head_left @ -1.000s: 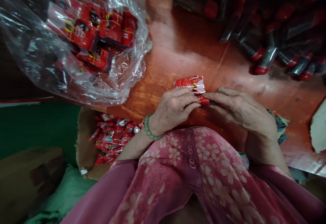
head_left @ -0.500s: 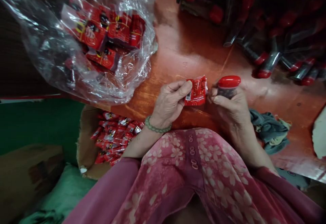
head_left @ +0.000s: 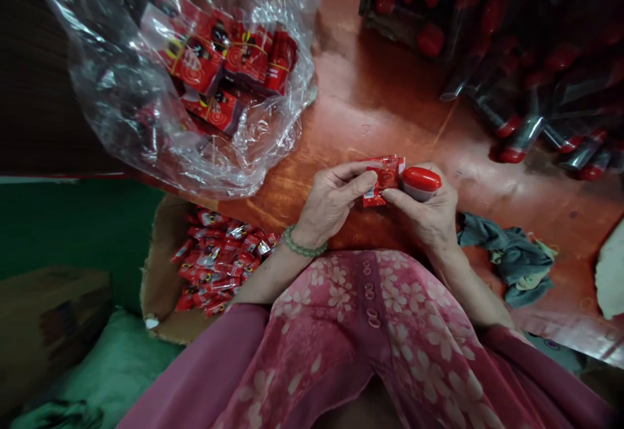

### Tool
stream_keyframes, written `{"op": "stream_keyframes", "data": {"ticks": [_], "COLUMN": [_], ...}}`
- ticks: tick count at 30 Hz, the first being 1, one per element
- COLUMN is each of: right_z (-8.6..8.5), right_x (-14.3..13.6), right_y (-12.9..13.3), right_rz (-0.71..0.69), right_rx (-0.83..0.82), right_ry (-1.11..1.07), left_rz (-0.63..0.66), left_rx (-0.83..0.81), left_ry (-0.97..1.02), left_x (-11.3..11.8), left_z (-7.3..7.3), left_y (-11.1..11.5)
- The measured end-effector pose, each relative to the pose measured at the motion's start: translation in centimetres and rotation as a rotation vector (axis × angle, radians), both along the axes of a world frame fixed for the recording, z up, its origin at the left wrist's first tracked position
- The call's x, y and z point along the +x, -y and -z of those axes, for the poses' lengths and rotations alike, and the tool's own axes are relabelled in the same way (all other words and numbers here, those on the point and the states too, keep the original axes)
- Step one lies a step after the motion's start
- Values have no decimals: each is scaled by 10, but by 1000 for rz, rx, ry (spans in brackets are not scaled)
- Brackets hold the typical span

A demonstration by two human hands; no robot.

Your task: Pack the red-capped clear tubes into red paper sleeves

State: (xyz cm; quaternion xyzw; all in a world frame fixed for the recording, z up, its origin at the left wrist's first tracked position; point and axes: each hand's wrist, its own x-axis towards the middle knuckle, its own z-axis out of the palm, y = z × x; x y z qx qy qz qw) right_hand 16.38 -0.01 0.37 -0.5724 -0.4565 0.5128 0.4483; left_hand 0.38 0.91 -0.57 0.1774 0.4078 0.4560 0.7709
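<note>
Left hand [head_left: 331, 205]: middle of the frame, thumb and fingers pinched together on the left side of the red packet, a green bead bracelet [head_left: 305, 251] at the wrist
Right hand [head_left: 441, 218]: just right of centre, fingers curled around the red-capped container [head_left: 422, 179], thumb reaching left to the packet's lower right part
Red packet [head_left: 389, 175]: at the centre, between the two hands and above the table [head_left: 341, 104]; its edges look layered, but whether it is one packet or several cannot be told
Change: half a second ago the right hand was apart from the packet; it has now come in, bringing the container right beside it
What that means: the packet seems to be handled from both sides, while the container stays in the right hand's grasp
Plastic bag [head_left: 104, 101]: upper left of the frame, crumpled and clear, with banded red packets [head_left: 248, 52] inside
Cardboard box [head_left: 158, 266]: lower left, holding many small red packs [head_left: 219, 257]
Red-capped tubes [head_left: 529, 133]: upper right, lying in a loose heap, partly in shadow
Grey-green cloth [head_left: 519, 260]: right of the right forearm, bunched up on the table
</note>
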Motion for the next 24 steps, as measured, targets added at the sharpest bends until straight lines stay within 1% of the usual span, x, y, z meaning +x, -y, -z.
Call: {"op": "stream_keyframes", "data": {"ticks": [3,5,7,9,12,14,16,18,20,22,24], "right_z": [-1,0,1,2,-1,-10,-24,-41,-55,-64,-66], "right_x": [-2,-3,-1,4,21,35,46,51,50,46,43], "right_y": [1,2,4,5,5,2,-3,-9,-16,-23,-29], "right_rz": [2,-2,-15,-58,-115,-130,-174,-273,-407,-534,-632], "right_rx": [-6,-4,1,-8,-22,-2,38,91,163,240,302], "right_ry": [58,74,74,76,112,131,130,162,243,299,310], "left_rz": [46,44,15,-6,-10,-16,-28,-28,-21,-16,-14], "left_rx": [44,142,265,386,564,676,771,847,919,982,1018], "left_ry": [-78,-182,-289,-375,-475,-528,-581,-647,-700,-721,-730], "left_x": [-4,-7,-9,-11,-15,-16,-16,-16,-15,-15,-15], "left_z": [8,15,19,20,16,12,9,7,6,5,6], "left_y": [3,6,7,7,4,3,2,2,3,3,5]}}
